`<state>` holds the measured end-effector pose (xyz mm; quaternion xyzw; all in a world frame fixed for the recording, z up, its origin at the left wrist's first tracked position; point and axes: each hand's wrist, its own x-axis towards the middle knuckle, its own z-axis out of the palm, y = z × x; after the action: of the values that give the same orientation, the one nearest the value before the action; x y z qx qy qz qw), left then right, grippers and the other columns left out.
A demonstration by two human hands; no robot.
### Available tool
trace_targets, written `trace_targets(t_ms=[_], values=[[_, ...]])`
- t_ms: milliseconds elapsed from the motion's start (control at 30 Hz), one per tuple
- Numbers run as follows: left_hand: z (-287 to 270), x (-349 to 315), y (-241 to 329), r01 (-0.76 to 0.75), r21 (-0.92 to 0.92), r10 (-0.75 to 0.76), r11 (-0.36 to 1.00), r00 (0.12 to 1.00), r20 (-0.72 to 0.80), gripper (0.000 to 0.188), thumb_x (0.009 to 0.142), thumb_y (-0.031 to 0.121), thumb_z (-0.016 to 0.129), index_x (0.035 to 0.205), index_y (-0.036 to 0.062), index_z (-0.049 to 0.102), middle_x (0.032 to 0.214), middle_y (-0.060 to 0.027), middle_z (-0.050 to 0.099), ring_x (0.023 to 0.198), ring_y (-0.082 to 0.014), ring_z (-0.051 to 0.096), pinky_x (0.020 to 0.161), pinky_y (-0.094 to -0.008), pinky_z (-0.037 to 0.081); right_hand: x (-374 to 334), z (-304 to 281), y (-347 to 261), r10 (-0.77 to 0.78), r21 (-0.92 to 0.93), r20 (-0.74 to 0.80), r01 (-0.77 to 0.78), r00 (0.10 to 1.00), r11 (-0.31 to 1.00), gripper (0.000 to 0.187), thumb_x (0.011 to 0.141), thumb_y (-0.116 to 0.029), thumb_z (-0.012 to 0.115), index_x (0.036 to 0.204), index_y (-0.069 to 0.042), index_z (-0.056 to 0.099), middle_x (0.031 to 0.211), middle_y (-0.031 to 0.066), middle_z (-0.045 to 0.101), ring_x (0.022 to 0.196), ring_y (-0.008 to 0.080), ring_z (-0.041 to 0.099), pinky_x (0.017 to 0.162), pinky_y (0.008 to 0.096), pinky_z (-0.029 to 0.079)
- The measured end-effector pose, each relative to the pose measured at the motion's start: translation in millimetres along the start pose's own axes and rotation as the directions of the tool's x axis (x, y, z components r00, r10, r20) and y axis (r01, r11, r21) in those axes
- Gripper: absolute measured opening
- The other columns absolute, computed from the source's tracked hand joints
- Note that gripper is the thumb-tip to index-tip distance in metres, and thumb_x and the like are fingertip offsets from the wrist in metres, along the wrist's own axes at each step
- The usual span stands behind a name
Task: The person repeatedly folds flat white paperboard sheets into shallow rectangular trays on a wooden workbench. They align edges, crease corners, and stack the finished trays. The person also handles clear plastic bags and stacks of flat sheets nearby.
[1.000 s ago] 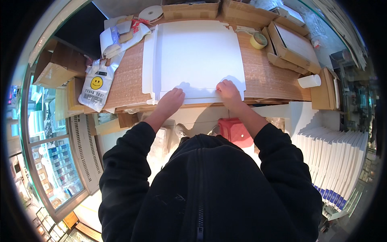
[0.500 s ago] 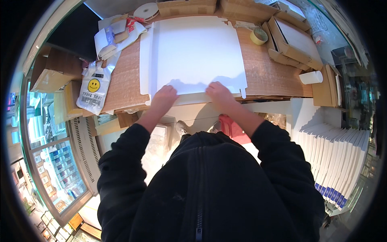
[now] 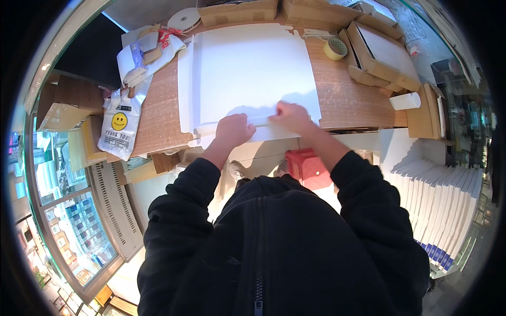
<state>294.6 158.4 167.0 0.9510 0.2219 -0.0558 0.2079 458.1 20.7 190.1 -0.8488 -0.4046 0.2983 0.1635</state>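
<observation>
A large white die-cut cardboard sheet (image 3: 253, 68) with notched corners lies on the wooden table, creased along its left side. Its near strip sticks out past the table's front edge, with a raised fold running across it. My left hand (image 3: 234, 130) is closed on this near fold, thumb pointing to the right. To its right, my right hand (image 3: 291, 116) is curled on the same fold, its fingertips pressed together. Both hands cast shadows on the sheet.
A roll of tape (image 3: 336, 48) and brown cardboard boxes (image 3: 382, 55) stand on the right. At the left lie a smiley-face plastic bag (image 3: 120, 124) and small packages. A white spool (image 3: 184, 19) sits at the back. Below the table is a red bag (image 3: 310, 167); white panels (image 3: 437, 205) stand at right.
The sheet has slid slightly toward me, and its near strip now juts past the table edge. My left hand has moved right and nearer, closer to my right hand. A fold now shows between them.
</observation>
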Motion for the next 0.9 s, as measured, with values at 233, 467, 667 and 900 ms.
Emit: trace_targets(t_ms=[233, 467, 667, 900], values=[[-1.7, -6.7, -23.6, 0.059, -0.053, -0.062, 0.997, 0.996, -0.069, 0.029, 0.087, 0.033, 0.047, 0.085, 0.0113, 0.066, 0.084, -0.0115, 0.067, 0.081, -0.0313, 0.064, 0.073, -0.0426, 0.05, 2.4, 64.2, -2.7, -0.309, -0.267, -0.411, 0.211, 0.858, 0.94, 0.028, 0.085, -0.033, 0.056, 0.067, -0.012, 0.062, 0.057, 0.0097, 0.061, 0.057, 0.0307, 0.063, 0.058, 0.0433, 0.052], [9.1, -16.2, -85.0, 0.243, -0.505, -0.426, 0.829, 0.858, -0.287, 0.034, 0.09, 0.031, 0.048, 0.075, 0.0025, 0.058, 0.071, -0.0135, 0.06, 0.067, -0.0275, 0.058, 0.062, -0.0405, 0.045, 4.5, 38.8, 64.6, 0.044, 0.2, -0.594, 0.095, 0.804, 0.975, 0.028, 0.085, -0.025, 0.055, 0.062, -0.01, 0.06, 0.057, 0.0104, 0.06, 0.052, 0.0247, 0.056, 0.051, 0.0362, 0.043], [0.7, -15.7, -78.3, 0.174, -0.698, -0.543, 0.694, 0.764, -0.35, 0.021, 0.088, 0.022, 0.057, 0.081, 0.0028, 0.059, 0.072, -0.0115, 0.059, 0.069, -0.0217, 0.055, 0.065, -0.0329, 0.044, 13.1, 16.3, 66.3, 0.433, 0.918, -0.334, 0.185, 0.837, 0.351, 0.033, 0.092, -0.025, 0.053, 0.064, -0.006, 0.053, 0.052, 0.0008, 0.046, 0.045, 0.0076, 0.038, 0.043, 0.0234, 0.03], [9.0, -8.9, 14.9, -0.268, 0.072, 0.275, 0.961, 0.879, -0.389, 0.055, 0.076, 0.031, 0.073, 0.122, 0.0073, 0.053, 0.132, -0.0126, 0.051, 0.122, -0.0295, 0.046, 0.105, -0.0474, 0.032, -5.7, -20.1, 95.2, 0.484, 0.944, -0.309, 0.205, 0.818, 0.257, 0.021, 0.092, -0.023, 0.054, 0.087, -0.004, 0.06, 0.06, 0.0002, 0.053, 0.05, 0.0074, 0.044, 0.047, 0.022, 0.035]])
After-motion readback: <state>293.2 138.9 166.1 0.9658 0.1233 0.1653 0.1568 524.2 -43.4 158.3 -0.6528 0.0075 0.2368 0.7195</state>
